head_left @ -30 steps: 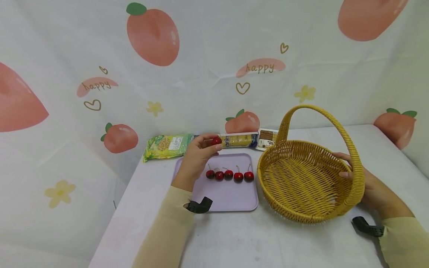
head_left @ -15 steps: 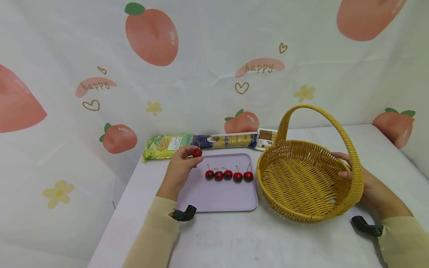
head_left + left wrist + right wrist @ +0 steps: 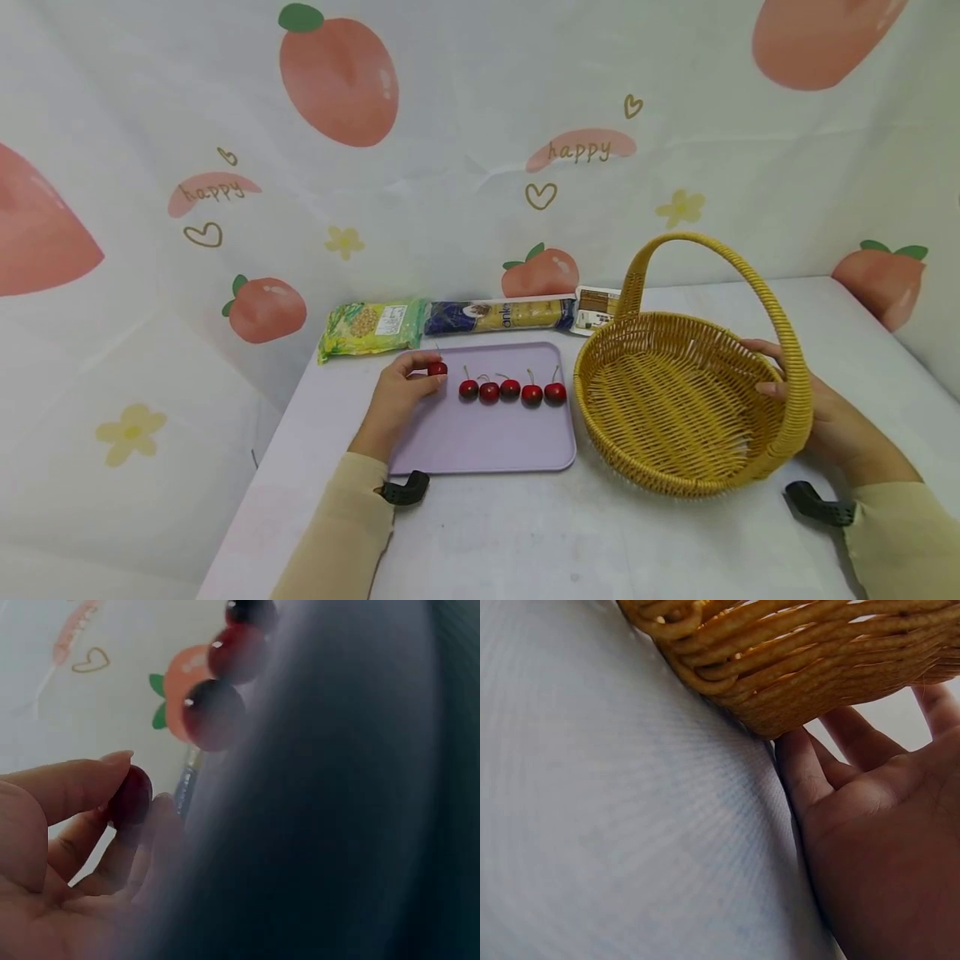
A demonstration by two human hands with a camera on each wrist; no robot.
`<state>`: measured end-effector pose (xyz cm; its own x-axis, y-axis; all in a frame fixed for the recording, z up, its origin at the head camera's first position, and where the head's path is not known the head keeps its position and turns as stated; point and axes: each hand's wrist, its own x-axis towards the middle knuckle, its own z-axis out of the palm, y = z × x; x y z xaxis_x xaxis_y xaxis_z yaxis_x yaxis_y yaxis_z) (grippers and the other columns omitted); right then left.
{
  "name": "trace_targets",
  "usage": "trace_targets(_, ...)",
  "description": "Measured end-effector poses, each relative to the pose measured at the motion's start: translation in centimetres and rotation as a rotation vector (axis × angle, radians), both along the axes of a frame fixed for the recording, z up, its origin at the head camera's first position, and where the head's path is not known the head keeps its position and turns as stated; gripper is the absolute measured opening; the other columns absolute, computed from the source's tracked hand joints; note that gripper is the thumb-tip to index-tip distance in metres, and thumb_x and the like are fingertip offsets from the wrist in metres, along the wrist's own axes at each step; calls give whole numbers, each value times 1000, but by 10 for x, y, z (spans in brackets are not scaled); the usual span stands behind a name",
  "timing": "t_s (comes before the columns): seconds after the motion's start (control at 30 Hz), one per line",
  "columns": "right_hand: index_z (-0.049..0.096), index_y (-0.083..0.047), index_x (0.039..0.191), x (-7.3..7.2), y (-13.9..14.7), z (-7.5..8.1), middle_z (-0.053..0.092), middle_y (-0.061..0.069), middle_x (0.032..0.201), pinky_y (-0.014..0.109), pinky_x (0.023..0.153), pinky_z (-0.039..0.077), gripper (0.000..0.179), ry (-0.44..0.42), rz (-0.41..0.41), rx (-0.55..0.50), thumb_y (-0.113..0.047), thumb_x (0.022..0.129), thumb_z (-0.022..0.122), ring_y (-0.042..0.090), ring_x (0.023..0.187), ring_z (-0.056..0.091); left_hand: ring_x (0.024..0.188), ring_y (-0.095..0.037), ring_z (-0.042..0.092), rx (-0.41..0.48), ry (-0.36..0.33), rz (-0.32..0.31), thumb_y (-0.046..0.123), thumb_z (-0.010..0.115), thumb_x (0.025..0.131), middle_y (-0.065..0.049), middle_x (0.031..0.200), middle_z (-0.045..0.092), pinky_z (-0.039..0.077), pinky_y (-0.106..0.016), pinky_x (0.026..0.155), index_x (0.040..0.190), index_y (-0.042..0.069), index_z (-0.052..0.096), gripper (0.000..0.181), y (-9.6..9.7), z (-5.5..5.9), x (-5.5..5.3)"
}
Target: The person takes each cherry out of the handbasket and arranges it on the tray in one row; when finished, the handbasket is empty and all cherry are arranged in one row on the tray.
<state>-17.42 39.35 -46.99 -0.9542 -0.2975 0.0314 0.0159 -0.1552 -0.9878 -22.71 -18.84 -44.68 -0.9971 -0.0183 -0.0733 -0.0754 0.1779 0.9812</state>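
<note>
Between thumb and fingers my left hand (image 3: pixel 397 396) pinches a dark red cherry (image 3: pixel 437 368) at the left end of the lilac tray (image 3: pixel 480 442). The left wrist view shows this held cherry (image 3: pixel 130 796) close up. To its right on the tray, several cherries (image 3: pixel 509 389) lie in a row, most with stems pointing up. My right hand (image 3: pixel 836 425) grips the right rim of a yellow wicker basket (image 3: pixel 675 417), its thumb and a finger showing over the edge. In the right wrist view, fingers (image 3: pixel 855 739) rest against the woven side (image 3: pixel 802 675); part of them is hidden.
Behind the tray lie a green and yellow packet (image 3: pixel 371 327), a long blue and yellow packet (image 3: pixel 498 315) and a white and brown packet (image 3: pixel 596 310). The basket's tall handle (image 3: pixel 720 250) arches above it. A peach-print cloth (image 3: pixel 450 208) hangs at the back.
My left hand has moved left, then down, carrying the pinched cherry from above the tray's back edge to the left end of the row. The right hand and basket stay put.
</note>
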Motion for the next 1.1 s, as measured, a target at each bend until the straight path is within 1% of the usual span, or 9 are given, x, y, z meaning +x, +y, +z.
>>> trace_targets(0.07, 42, -30, 164, 0, 0, 0, 62, -7, 144, 40, 85, 62, 65, 4, 6, -14, 8, 111, 41, 17, 118, 69, 101, -22, 68, -72, 5, -5, -2, 82, 94, -16, 125, 67, 57, -27, 82, 129, -4, 73, 36, 1, -4, 0)
trace_targets(0.1, 41, -30, 163, 1, 1, 0, 62, -7, 143, 39, 84, 63, 64, 13, 5, 11, 7, 111, 41, 16, 117, 70, 100, -23, 67, -114, 11, -7, 0, 83, 93, -16, 124, 67, 56, -27, 82, 127, -2, 75, 34, 2, -5, 1)
trace_targets(0.2, 41, -30, 162, 2, 2, 1, 62, -6, 143, 38, 85, 62, 63, 23, 18, 23, 6, 111, 40, 17, 117, 69, 102, -25, 67, -215, 35, -11, 4, 85, 93, -13, 120, 71, 55, -32, 85, 123, 3, 77, 31, 2, -9, 1)
trace_targets(0.3, 42, -30, 163, 1, 2, 1, 62, -5, 143, 38, 85, 62, 63, 22, 25, 20, 6, 111, 40, 17, 117, 69, 104, -27, 68, -277, 64, -32, 6, 87, 92, -11, 115, 73, 54, -38, 90, 122, 4, 78, 31, 0, -12, 2)
trace_targets(0.4, 40, -31, 163, 2, 3, 1, 61, -5, 143, 40, 85, 63, 63, 19, 32, 26, 5, 112, 40, 18, 116, 70, 103, -25, 69, -327, 84, -82, 9, 88, 93, -7, 111, 76, 54, -40, 92, 121, 5, 79, 30, -2, -14, 2)
trace_targets(0.47, 39, -30, 164, 2, 4, 2, 61, -5, 143, 41, 84, 63, 63, 21, 38, 31, 5, 112, 40, 18, 115, 70, 101, -24, 69, -346, 87, -112, 11, 89, 93, -5, 110, 76, 54, -40, 91, 120, 5, 80, 29, -3, -15, 1)
trace_targets(0.57, 37, -30, 165, 3, 5, 4, 61, -5, 143, 42, 84, 63, 63, 27, 47, 45, 4, 112, 40, 17, 115, 71, 100, -21, 70, -363, 90, -133, 13, 90, 93, -3, 109, 77, 54, -37, 89, 119, 6, 81, 29, -4, -16, 1)
trace_targets(0.9, 40, -32, 163, 4, 6, -1, 62, -6, 142, 39, 85, 63, 64, 15, 21, 38, 5, 111, 41, 16, 116, 70, 94, -20, 66, -363, 118, -157, 13, 92, 91, -3, 105, 75, 54, -36, 85, 119, 6, 81, 31, -2, -17, 1)
trace_targets(1.1, 37, -32, 166, 5, 6, 3, 61, -7, 142, 40, 85, 63, 64, 11, 21, 68, 3, 112, 41, 15, 116, 70, 93, -20, 66, -374, 130, -150, 15, 92, 91, -2, 103, 74, 54, -36, 84, 118, 7, 81, 30, -3, -20, 2)
